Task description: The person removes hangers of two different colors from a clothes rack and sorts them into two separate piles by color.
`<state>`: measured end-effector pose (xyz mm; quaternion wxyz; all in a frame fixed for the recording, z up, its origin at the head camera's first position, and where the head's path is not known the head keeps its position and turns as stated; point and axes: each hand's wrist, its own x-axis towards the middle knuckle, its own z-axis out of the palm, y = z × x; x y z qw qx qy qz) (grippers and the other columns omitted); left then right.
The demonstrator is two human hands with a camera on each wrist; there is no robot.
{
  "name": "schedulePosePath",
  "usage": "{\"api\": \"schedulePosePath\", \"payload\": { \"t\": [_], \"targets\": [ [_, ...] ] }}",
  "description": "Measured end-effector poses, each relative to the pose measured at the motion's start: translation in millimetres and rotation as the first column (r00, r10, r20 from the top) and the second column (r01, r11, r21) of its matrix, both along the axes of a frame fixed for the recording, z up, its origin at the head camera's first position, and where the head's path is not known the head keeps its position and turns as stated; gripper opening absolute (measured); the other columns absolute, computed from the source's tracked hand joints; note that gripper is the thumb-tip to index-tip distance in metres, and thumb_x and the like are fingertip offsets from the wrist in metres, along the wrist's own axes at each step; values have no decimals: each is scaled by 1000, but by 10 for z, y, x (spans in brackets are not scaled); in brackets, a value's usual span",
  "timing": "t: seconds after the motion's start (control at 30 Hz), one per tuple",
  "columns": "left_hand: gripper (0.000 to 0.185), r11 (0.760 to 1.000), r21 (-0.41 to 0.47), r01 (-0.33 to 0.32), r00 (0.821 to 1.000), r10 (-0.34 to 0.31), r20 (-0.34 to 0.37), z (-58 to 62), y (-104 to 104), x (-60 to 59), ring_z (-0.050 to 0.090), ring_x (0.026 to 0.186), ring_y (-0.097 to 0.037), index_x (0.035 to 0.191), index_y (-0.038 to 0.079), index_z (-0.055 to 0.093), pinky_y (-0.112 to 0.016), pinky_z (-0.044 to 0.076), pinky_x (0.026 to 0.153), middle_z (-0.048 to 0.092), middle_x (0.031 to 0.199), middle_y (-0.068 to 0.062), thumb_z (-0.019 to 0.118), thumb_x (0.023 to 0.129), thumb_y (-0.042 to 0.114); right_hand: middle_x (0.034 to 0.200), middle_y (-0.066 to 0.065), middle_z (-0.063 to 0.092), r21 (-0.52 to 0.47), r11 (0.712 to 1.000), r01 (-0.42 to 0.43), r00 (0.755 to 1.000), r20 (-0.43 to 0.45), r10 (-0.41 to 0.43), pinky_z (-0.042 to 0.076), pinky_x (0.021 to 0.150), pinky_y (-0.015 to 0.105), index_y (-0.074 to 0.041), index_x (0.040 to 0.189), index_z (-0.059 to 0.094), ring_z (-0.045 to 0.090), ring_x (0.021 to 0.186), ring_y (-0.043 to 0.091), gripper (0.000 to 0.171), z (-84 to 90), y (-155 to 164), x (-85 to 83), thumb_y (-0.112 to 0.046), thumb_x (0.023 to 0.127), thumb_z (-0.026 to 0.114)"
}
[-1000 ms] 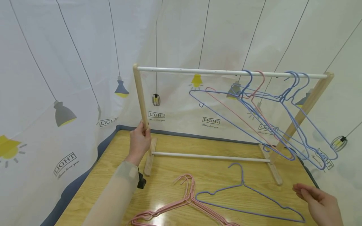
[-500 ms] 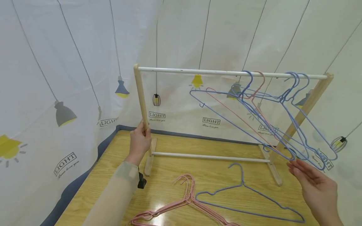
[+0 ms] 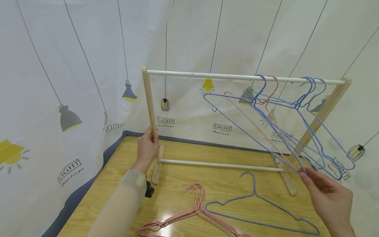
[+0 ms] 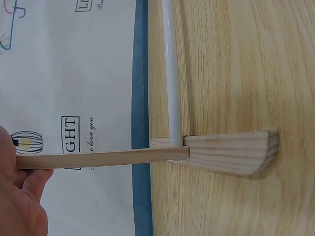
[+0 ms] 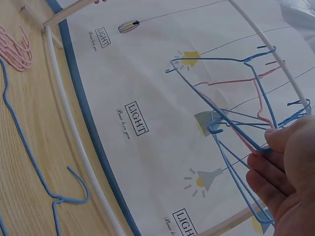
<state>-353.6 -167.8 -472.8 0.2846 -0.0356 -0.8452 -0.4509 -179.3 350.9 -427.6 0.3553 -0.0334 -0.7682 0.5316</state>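
My left hand [image 3: 150,141] grips the left wooden post [image 3: 149,102] of a small clothes rack low down; the left wrist view shows that hand [image 4: 19,196] round the post [image 4: 108,158] above its foot [image 4: 231,152]. Several blue wire hangers and a pink one [image 3: 284,108] hang on the white top rail [image 3: 231,76] at its right half. My right hand [image 3: 305,172] pinches the lower corner of a hanging blue hanger [image 5: 231,128]. In the right wrist view the wire sits between thumb and fingers [image 5: 263,164].
A blue hanger [image 3: 260,204] and a bunch of pink hangers [image 3: 195,210] lie flat on the wooden table [image 3: 219,177] in front of the rack. A lamp-patterned white curtain [image 3: 74,65] closes in the back and left. The rack's lower rail [image 3: 219,164] runs across the table.
My right hand rose from the table's right edge to the hanging hangers and pinched a blue one's lower corner. The left hand stayed on the post.
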Motion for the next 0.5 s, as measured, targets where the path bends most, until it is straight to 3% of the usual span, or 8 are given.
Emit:
{"api": "schedulePosePath", "payload": {
  "t": [0.1, 0.23, 0.3, 0.4, 0.47, 0.5],
  "targets": [
    [17, 1000, -1, -3, 1000, 3, 0, -3, -1, 1, 67, 67, -25, 122, 3, 68, -39, 54, 57, 76, 93, -17, 62, 107, 8, 97, -18, 77, 120, 993, 14, 998, -57, -7, 54, 70, 13, 11, 112, 76, 73, 84, -3, 24, 0, -3, -6, 15, 89, 77],
    [17, 1000, -1, -6, 1000, 6, -6, -11, 1, -12, 67, 67, -25, 122, 2, 68, -41, 54, 57, 76, 92, -18, 63, 106, 7, 97, -30, 70, 246, 965, 93, 987, -149, -58, 51, 73, 9, 11, 106, 78, 69, 87, -12, 19, 45, 4, -12, 16, 88, 76],
    [17, 1000, 1, -6, 1000, 6, -8, -16, 0, -21, 67, 67, -26, 121, 2, 68, -41, 54, 57, 76, 91, -18, 64, 106, 6, 98, -24, 71, 301, 942, 146, 974, -213, -83, 48, 75, 6, 11, 103, 78, 66, 89, -16, 17, 88, 18, -3, 15, 87, 77],
    [16, 1000, 2, -8, 1000, 8, -8, -15, -3, -21, 67, 67, -26, 121, 3, 68, -42, 54, 57, 76, 91, -17, 64, 105, 6, 100, -3, 76, 336, 919, 204, 942, -322, -91, 46, 76, 4, 11, 100, 79, 65, 92, -17, 14, 175, 22, 17, 11, 87, 75],
    [17, 1000, 4, -6, 1000, 6, -5, -15, -1, -22, 67, 67, -26, 122, 3, 68, -42, 54, 58, 76, 92, -18, 64, 106, 6, 99, 11, 78, 331, 920, 212, 922, -381, -75, 46, 76, 4, 10, 99, 79, 66, 93, -15, 13, 233, 10, 43, 8, 87, 73],
    [18, 1000, 4, -4, 1000, 4, -3, -14, 0, -21, 67, 67, -27, 123, 3, 68, -42, 54, 58, 76, 92, -18, 63, 106, 7, 98, 9, 78, 323, 924, 202, 919, -390, -64, 46, 77, 4, 10, 99, 79, 67, 92, -14, 14, 260, -7, 59, 7, 88, 72]
  ]
}}
